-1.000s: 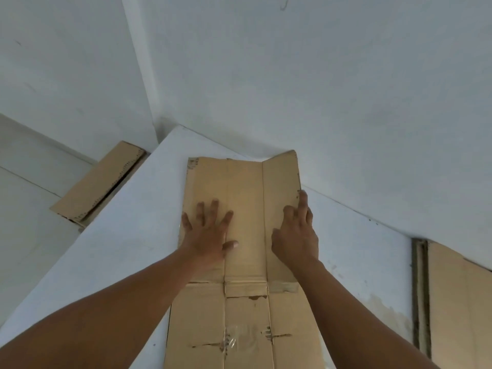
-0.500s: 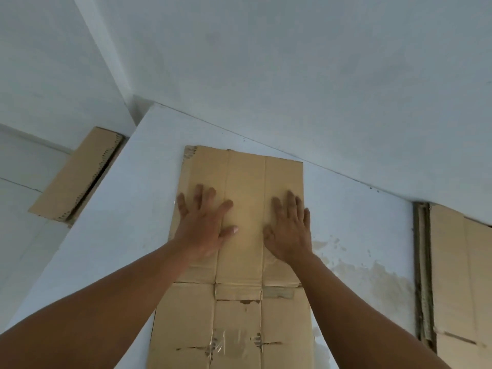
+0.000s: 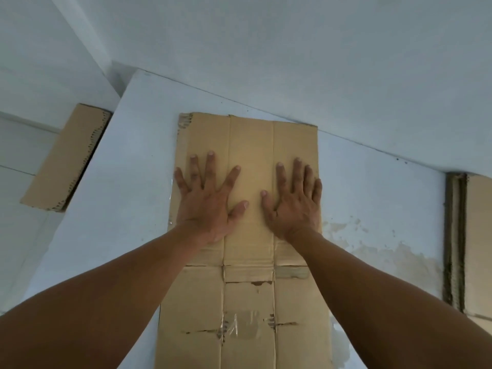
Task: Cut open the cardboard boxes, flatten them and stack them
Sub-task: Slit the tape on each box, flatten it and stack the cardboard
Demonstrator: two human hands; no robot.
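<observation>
**Item 1 — flattened cardboard box** [image 3: 250,145]. Lies flat on the white bench [image 3: 119,182], centre of the frame, running from the bottom edge up to just short of the wall [image 3: 292,49]. Two lengthwise creases divide it into three strips. A cross-fold sits below the wrists. A patch of clear tape [image 3: 242,326] and torn slits show in the lower centre, and the upper left corner is ragged.

**Item 2 — left hand** [image 3: 207,201]. Palm down on the left strip of the cardboard, fingers straight and fanned wide, pointing toward the top of the frame. The thumb is splayed toward the centre strip and the little finger lies near the left edge. Holds nothing; pressed flat. The forearm enters from the lower left.

**Item 3 — right hand** [image 3: 292,203]. Palm down on the right strip, fingers straight and closer together, thumb angled inward. The little finger lies at the cardboard's right edge. Grips nothing, flat on the board. The forearm enters from the lower right. The two hands are level, with the centre strip bare between the thumbs.

**Item 4 — second cardboard piece** [image 3: 66,158]. Left of the frame, lower than the bench top and beside its left edge.

**Item 5 — further cardboard** [image 3: 479,249]. Right edge of the frame, cut off by it.

**Item 6 — brownish stain** [image 3: 386,251] on the bench surface, right of the box.
</observation>
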